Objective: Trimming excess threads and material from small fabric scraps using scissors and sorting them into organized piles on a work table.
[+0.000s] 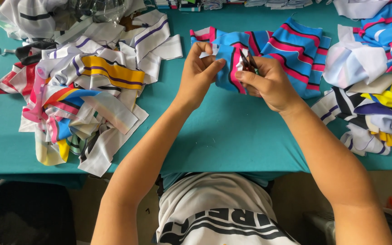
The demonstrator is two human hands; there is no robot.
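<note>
Trimming step, by the look of it: your left hand (199,68) is pinching the blue, pink and black striped fabric piece (268,50) over the teal table (223,131); your right hand (268,84) is gripping small dark snips (247,61). Next cut probably needs the edge taut.

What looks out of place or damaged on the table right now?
Nothing looks damaged or spilled. The left hand pinches the blue-and-pink striped fabric while the right hand holds small snips against it. The scrap pile at left is jumbled, some pieces overhanging the teal table edge.
</note>
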